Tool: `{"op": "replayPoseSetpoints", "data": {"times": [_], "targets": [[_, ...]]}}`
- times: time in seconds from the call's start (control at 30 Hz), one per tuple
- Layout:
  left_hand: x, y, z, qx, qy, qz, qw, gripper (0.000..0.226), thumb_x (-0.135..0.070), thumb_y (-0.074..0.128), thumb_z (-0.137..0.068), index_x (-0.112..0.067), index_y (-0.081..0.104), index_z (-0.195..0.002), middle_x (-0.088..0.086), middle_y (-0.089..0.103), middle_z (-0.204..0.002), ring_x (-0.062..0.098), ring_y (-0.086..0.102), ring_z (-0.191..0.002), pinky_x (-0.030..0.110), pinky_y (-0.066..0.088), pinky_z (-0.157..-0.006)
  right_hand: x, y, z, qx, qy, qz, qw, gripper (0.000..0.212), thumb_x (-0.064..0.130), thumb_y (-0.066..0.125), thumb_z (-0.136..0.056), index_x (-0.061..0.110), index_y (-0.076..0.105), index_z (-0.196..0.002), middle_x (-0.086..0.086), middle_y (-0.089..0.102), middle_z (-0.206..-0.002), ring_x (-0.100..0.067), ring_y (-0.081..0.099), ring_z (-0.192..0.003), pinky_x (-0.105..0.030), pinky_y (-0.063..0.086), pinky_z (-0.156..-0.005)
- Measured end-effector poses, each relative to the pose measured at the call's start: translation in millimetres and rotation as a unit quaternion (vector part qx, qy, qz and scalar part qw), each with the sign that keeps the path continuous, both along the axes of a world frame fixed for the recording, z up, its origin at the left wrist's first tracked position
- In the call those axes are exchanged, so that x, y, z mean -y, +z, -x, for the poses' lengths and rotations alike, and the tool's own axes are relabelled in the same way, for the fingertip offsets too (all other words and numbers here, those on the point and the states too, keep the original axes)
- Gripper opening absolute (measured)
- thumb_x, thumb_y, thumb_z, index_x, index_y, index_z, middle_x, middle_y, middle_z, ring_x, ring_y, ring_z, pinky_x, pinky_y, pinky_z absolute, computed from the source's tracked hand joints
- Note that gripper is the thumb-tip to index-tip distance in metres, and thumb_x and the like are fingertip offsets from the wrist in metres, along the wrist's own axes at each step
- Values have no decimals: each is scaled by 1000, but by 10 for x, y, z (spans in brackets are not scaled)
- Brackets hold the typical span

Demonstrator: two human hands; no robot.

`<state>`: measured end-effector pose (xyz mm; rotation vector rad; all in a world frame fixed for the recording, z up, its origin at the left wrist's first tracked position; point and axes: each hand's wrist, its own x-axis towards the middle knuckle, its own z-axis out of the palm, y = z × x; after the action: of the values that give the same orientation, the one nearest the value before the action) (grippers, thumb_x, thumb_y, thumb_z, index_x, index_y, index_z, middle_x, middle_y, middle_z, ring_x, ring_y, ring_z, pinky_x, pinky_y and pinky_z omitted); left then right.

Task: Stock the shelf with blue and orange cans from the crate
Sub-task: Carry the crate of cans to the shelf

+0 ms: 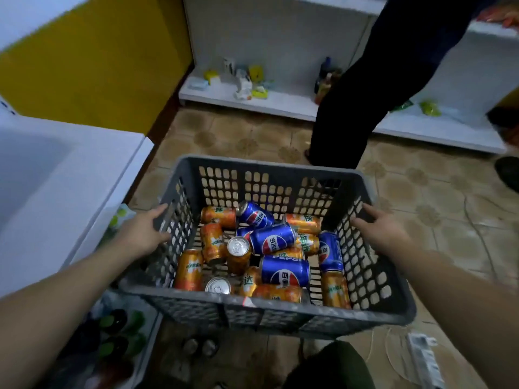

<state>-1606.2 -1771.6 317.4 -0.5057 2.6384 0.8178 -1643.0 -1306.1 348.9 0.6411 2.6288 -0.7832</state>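
Holding the crate (269, 307) by its two side walls, the person has one grip on each. The left grip (143, 231) clasps the left wall, thumb up by the rim and fingers curled against the mesh. The right grip (384, 228) clasps the right wall, its fingers laid over the rim. The crate is grey perforated plastic, held above the tiled floor (421, 192).

Inside it the blue cans (285, 272) and orange cans (188, 269) lie in a loose heap, most of them on their sides. The blue ones sit toward the middle and right, with orange ones all around them. One orange can near the middle stands upright, silver top showing; another silver top shows by the near wall.

To the left of the crate runs the left shelf (56, 192), white, and below it at the near left stand dark bottles (118, 321) with green caps. Across the floor the far shelf (252, 101) — low and white — carries small packets too blurred to name. A second person's leg (345, 108) in dark trousers stands at the far right, in front of that shelf.
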Motion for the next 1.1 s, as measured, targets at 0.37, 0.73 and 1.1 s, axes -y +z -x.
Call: {"op": "replayPoseSetpoints", "data": {"times": [0.37,0.73,1.1], "targets": [[-59,-2040,1062,29,19,-8,999,80,-21,76,-80,-29,33,-147,9,46,-144,30,49,-124,38,43,-96,-42,-2136,986,28,-55,39,997,60,47,57,-91,45,30,-145,-7,58,-129,-21,63,-88,-36,54,-71],[107,-3838,1278,33,59,-53,996,79,-17,75,-81,-28,34,-147,6,45,-145,28,49,-126,44,41,-105,95,-3959,1382,-15,-29,26,999,58,47,56,-92,44,33,-145,-7,53,-140,-15,62,-84,-27,51,-59],[214,-4555,905,73,38,-58,995,87,-18,76,-80,-39,25,-148,-3,33,-153,26,42,-133,43,39,-107,148,-4615,930,12,-30,43,999,60,42,56,-93,43,30,-147,-8,45,-147,-15,62,-65,-26,48,-44]]}}
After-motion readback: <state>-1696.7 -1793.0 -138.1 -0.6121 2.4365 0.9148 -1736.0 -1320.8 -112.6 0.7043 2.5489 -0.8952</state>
